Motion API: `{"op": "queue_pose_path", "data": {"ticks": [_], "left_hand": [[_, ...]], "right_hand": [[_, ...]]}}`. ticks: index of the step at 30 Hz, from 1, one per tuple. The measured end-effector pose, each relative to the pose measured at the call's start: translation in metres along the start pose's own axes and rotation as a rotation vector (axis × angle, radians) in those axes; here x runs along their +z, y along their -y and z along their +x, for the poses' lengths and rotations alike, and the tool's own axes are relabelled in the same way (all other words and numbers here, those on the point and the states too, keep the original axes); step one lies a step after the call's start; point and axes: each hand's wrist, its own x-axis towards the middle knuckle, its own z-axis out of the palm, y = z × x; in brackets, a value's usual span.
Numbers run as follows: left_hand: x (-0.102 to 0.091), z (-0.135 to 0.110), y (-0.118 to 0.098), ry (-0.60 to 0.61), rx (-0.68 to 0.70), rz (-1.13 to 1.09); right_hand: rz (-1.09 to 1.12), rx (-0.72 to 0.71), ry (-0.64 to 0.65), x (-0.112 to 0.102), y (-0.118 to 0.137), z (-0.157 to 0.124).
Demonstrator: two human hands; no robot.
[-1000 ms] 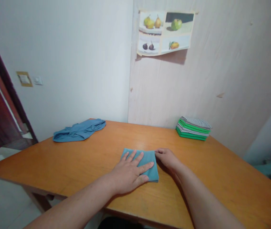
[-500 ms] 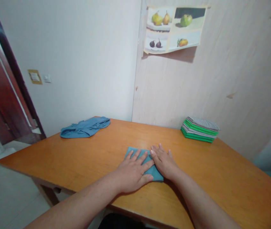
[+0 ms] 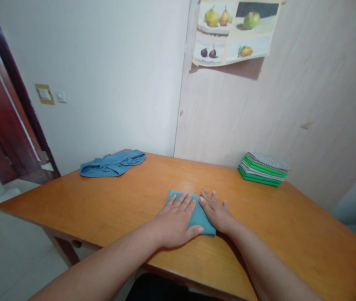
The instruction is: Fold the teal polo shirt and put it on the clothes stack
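A folded teal cloth [image 3: 199, 218] lies flat near the front edge of the wooden table [image 3: 118, 209]. My left hand [image 3: 178, 219] rests palm down across its left part, fingers stretched out and the thumb pointing right. On the cloth's right edge lies my right hand [image 3: 216, 212], also flat with its fingers extended. Both palms hide much of the cloth. Neither hand grips anything.
A crumpled blue cloth [image 3: 112, 164] sits at the table's back left. Toward the back right is a neat stack of folded green and grey striped cloths [image 3: 263, 169]. A wall with a fruit poster [image 3: 237, 35] rises behind the table.
The fingers of my left hand have drawn closer together on the teal cloth. Both hands stay in nearly the same place, and the view has tilted slightly.
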Motion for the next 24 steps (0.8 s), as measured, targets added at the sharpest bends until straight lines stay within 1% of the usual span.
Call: {"op": "queue_pose_path", "data": {"ticks": [3,5,7,9,11,13,14,16,18,19,22,24], "left_hand": [[0.000,0.000,0.000,-0.006,-0.002,-0.003],[0.000,0.001,0.000,-0.005,-0.002,-0.001],[0.000,0.002,0.000,0.000,-0.002,-0.004],[0.000,0.003,0.000,0.009,-0.003,-0.013],[-0.001,0.003,0.000,0.019,-0.004,-0.020],[-0.001,0.004,0.000,0.021,-0.003,-0.022],[-0.002,0.004,-0.001,0.018,-0.002,-0.021],[-0.002,0.004,-0.001,0.008,-0.001,-0.017],[-0.002,0.004,-0.002,-0.002,0.007,-0.017],[-0.002,0.004,-0.003,-0.005,0.014,-0.019],[-0.003,0.005,-0.002,0.004,0.022,-0.032],[-0.004,0.006,0.002,0.027,0.025,-0.058]], "right_hand": [[0.012,0.023,-0.035,0.002,-0.005,0.001],[0.024,0.048,-0.072,0.002,-0.014,0.002],[0.050,0.062,-0.121,-0.002,-0.024,0.003],[0.085,0.055,-0.199,-0.011,-0.029,0.003],[0.105,0.030,-0.294,-0.022,-0.025,0.002],[0.091,-0.025,-0.361,-0.031,-0.010,-0.001],[0.075,-0.067,-0.373,-0.033,0.000,-0.002],[0.044,-0.146,-0.361,-0.030,0.022,-0.005],[0.001,-0.221,-0.302,-0.020,0.038,-0.007],[-0.023,-0.236,-0.266,-0.014,0.042,-0.008],[-0.086,-0.206,-0.176,0.005,0.041,-0.009],[-0.112,-0.174,-0.148,0.011,0.036,-0.009]]}}
